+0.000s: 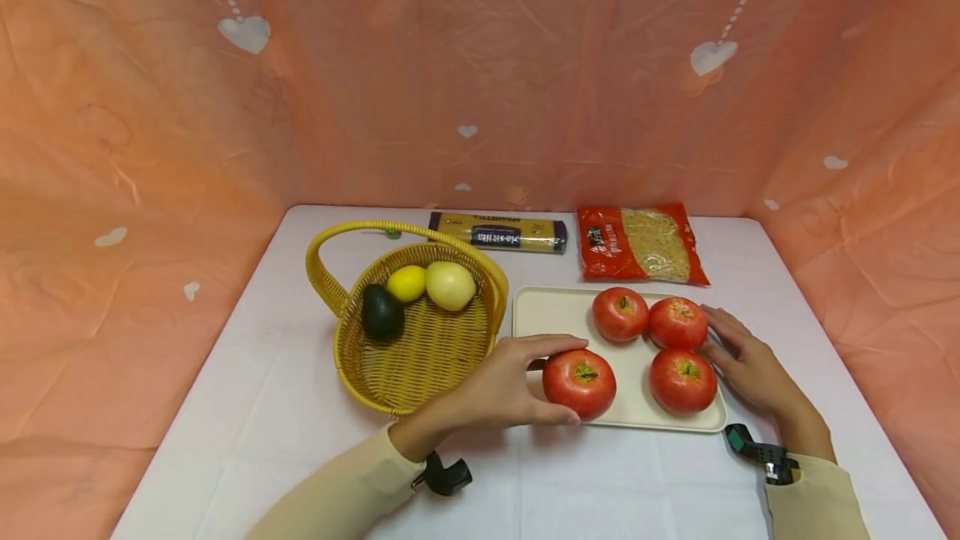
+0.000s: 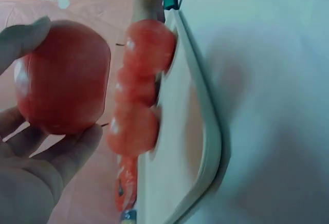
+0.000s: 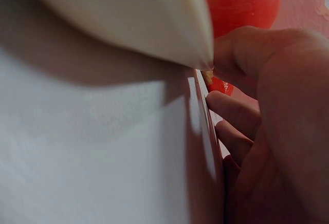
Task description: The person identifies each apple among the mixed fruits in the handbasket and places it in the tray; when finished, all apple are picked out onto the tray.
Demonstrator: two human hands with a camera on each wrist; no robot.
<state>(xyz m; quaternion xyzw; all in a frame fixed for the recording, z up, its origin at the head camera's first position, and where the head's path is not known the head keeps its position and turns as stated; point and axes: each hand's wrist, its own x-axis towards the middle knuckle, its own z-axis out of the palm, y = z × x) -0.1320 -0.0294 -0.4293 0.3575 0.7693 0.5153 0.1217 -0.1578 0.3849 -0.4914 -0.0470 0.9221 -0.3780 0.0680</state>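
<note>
My left hand (image 1: 517, 382) grips a red apple (image 1: 579, 383) between thumb and fingers. In the left wrist view that apple (image 2: 64, 77) appears raised above the cream tray (image 2: 198, 183). Three more red apples sit on the tray (image 1: 551, 307): one at its back middle (image 1: 620, 314), one at the back right (image 1: 677, 323) and one at the front right (image 1: 682, 382). By the tray's right edge is my right hand (image 1: 757, 369), its fingers loosely extended. In the right wrist view its thumb (image 3: 241, 49) lies against the tray's rim.
A yellow wicker basket (image 1: 420, 365) with a tall handle stands at the left. It holds an avocado (image 1: 382, 312), a lemon (image 1: 407, 282) and a pale round fruit (image 1: 450, 286). Behind lie a spaghetti packet (image 1: 498, 232) and a red pasta bag (image 1: 641, 243).
</note>
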